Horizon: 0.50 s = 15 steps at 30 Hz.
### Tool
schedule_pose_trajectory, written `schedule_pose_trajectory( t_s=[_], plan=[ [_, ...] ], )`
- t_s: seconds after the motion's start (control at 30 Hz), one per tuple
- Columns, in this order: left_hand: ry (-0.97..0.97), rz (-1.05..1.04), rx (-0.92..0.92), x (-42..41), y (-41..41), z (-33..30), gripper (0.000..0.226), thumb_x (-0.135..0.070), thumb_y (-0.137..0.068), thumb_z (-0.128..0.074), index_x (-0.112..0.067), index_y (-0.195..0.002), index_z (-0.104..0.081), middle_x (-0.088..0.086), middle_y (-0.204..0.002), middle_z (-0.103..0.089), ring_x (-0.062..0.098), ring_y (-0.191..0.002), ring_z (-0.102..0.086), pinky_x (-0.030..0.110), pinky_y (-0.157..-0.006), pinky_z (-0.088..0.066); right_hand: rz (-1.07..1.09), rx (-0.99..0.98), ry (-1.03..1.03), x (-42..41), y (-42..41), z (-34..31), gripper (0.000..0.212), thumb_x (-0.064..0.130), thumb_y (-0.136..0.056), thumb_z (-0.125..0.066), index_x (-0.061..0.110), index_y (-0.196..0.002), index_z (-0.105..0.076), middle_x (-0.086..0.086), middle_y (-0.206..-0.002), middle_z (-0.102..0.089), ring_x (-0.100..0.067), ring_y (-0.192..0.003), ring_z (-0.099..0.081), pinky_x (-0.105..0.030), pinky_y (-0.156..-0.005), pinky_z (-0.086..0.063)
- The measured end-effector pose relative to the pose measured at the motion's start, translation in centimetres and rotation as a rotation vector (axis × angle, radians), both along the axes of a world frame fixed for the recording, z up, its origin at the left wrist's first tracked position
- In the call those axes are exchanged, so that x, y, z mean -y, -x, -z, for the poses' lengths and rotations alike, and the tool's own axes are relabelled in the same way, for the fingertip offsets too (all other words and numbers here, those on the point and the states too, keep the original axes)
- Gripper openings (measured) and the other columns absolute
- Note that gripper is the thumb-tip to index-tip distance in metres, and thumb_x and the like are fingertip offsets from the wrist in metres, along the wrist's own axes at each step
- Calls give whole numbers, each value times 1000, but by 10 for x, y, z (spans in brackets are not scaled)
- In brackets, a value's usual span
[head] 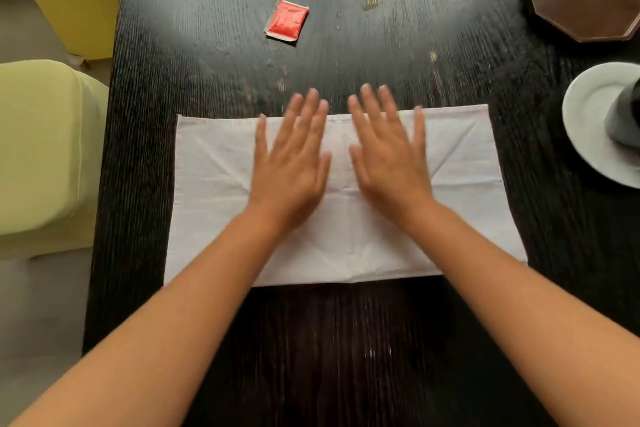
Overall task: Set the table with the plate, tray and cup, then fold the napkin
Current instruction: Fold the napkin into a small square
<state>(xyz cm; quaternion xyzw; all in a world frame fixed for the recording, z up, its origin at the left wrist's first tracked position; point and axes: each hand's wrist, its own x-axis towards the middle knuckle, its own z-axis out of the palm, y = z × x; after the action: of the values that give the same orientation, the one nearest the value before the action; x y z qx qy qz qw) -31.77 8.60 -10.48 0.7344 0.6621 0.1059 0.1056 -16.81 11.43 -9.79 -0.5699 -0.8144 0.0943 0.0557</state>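
Two hands, left hand (292,163) and right hand (389,156), are pressing flat with fingers spread on the white napkin (214,204); the plate (581,121) is sitting at three o'clock.

Both bare forearms reach forward; left hand (291,163) and right hand (389,158) lie flat, side by side, fingers spread.

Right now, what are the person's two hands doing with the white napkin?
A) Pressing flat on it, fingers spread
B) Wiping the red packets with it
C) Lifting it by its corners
A: the left hand and right hand lie palm-down with straight fingers on the napkin, which lies flat on the table.
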Motion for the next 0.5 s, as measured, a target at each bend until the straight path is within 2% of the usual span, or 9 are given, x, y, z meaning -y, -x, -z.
schedule_pose_trajectory(
  t_s=[0.1,0.23,0.37,0.5],
  plan=[
    [127,1,-67,-1,-12,19,56,-37,-99,-24,-24,-149,-1,-4,-159,3,11,-146,6,43,-115,6,-16,74,97,7,7,17,58,34,-97,-30,20,-148,-8,3,-159,-3,-12,-146,1,-48,-115,5],
    [114,30,-120,2,11,25,64,-51,-89,-17,-29,-148,-6,-5,-159,-1,12,-146,1,39,-116,2,-5,59,83,4,-11,24,62,40,-95,-32,20,-148,-8,4,-159,-5,-10,-145,-1,-47,-115,4],
    [122,-136,-90,17,64,26,72,-58,-84,-12,-28,-149,-5,-2,-159,-1,13,-146,1,37,-116,1,127,100,85,-6,-66,23,64,45,-93,-18,19,-148,2,4,-159,3,-9,-145,6,-45,-116,8],
    [133,-240,-134,41,115,27,77,-57,-85,-13,-17,-150,-7,4,-159,-2,15,-146,-1,45,-117,-4,201,189,64,-12,-119,18,68,44,-89,-12,13,-148,-2,-1,-159,-1,-13,-146,2,-49,-117,3]
  ],
)
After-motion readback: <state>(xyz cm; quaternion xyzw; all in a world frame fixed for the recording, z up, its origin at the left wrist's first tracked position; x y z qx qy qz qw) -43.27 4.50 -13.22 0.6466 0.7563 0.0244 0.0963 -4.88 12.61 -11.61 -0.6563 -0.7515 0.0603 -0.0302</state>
